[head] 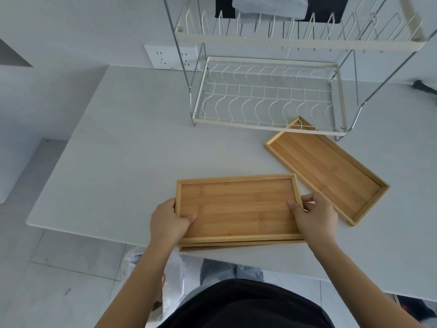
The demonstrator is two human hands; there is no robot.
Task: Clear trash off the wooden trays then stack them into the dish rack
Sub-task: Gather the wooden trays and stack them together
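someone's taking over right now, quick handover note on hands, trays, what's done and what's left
Left hand grips the left short end of the near tray, thumb on its floor. Right hand grips the right end, fingers over the rim. A second tray's edge shows just beneath it, at the table's front edge. A third tray lies angled to the right, its far corner under the dish rack's lower tier.

Done: all visible tray floors are free of trash.
Left: no tray is in the rack yet; all need loading.
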